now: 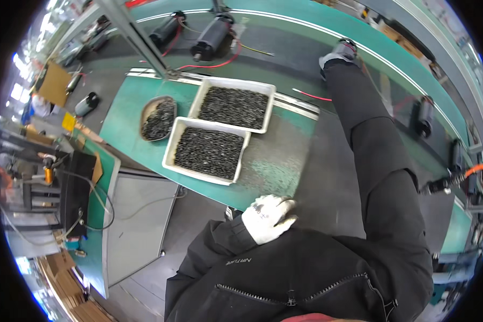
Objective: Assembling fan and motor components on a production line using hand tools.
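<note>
My right arm stretches far forward over the conveyor. My gloved right hand point(330, 58) is closed around a dark cylindrical motor point(346, 47) at the belt's far side; the sleeve hides part of the grip. Close to my body, by the near edge of the green worktable point(118, 121), is my left hand point(268, 219) in a white glove. Its fingers are curled, and what they may hold cannot be made out. Beyond it are two white trays point(184, 124) full of small black pieces point(209, 153), one partly overlapping the other. A shallow brown bowl point(144, 127) of similar pieces stands to their left.
More motors with red leads, such as one dark motor point(213, 36), lie on the dark conveyor belt point(284, 64). A metal post point(134, 37) rises at the table's far edge. Another motor point(425, 117) sits at right, near an orange-hosed tool point(440, 184). Cartons point(70, 279) are stacked lower left.
</note>
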Demonstrator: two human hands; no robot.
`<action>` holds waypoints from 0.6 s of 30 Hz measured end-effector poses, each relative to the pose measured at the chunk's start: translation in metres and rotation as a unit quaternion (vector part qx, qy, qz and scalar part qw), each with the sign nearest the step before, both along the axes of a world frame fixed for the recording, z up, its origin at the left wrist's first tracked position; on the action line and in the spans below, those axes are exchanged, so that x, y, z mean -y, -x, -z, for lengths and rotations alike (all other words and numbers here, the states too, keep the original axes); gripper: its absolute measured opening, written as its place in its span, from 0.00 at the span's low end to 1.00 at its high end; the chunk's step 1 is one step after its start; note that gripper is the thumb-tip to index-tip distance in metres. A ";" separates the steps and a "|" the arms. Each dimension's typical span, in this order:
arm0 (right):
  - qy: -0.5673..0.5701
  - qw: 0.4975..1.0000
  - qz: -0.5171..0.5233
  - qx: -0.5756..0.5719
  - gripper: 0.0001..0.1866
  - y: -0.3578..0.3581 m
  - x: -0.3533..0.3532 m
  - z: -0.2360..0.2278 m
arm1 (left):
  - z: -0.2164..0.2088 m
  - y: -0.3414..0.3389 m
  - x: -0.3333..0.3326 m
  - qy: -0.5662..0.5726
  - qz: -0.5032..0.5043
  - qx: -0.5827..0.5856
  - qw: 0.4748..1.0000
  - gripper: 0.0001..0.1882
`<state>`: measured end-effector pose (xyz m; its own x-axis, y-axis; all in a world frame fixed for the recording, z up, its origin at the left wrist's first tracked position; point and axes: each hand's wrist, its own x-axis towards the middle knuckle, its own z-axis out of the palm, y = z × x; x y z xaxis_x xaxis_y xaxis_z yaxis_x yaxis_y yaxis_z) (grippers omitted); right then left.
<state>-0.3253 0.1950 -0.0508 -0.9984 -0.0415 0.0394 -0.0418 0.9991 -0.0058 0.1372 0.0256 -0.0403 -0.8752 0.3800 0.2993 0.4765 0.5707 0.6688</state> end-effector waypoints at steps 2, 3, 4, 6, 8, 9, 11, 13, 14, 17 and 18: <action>-0.037 0.999 0.025 -0.030 0.28 -0.048 0.041 -0.037 | -0.011 -0.006 0.005 0.001 -0.017 0.019 1.000 0.19; -0.040 0.998 0.034 -0.033 0.29 -0.058 0.048 -0.052 | -0.013 -0.005 0.003 0.003 -0.014 0.017 1.000 0.19; -0.038 0.998 0.037 -0.037 0.29 -0.058 0.047 -0.056 | -0.013 -0.005 0.001 -0.003 -0.004 0.004 1.000 0.19; 0.124 0.983 -0.039 0.132 0.31 -0.049 0.048 -0.066 | -0.018 -0.006 -0.003 -0.003 0.022 -0.035 0.999 0.18; 0.253 0.965 0.058 -0.026 0.40 0.019 -0.005 0.006 | -0.023 0.004 -0.007 0.023 0.076 -0.031 0.996 0.18; 0.189 0.982 0.003 0.004 0.43 0.009 0.013 -0.005 | -0.019 -0.002 0.001 0.004 0.043 -0.024 0.999 0.18; 0.125 0.987 -0.087 0.048 0.48 -0.040 -0.006 -0.034 | -0.038 -0.011 0.014 0.012 -0.007 -0.029 0.999 0.18; 0.128 0.981 -0.138 0.051 0.48 -0.083 -0.060 -0.053 | -0.052 -0.009 0.031 0.042 -0.049 -0.061 0.996 0.19; 0.121 0.979 -0.155 0.052 0.47 -0.109 -0.073 -0.053 | -0.062 -0.009 0.045 0.028 -0.075 -0.057 0.995 0.19; 0.156 0.969 -0.169 0.094 0.46 -0.194 -0.092 -0.068 | -0.078 0.011 0.077 0.050 -0.162 -0.065 0.983 0.16; 0.201 0.957 -0.202 0.060 0.46 -0.214 -0.116 -0.058 | -0.083 0.029 0.085 0.057 -0.181 -0.014 0.982 0.13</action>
<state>-0.1118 0.3109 0.0071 -0.9026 -0.4302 0.0185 -0.3984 0.8181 -0.4147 0.1081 -0.0597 0.0428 -0.9514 0.0772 0.2981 0.2448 0.7771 0.5798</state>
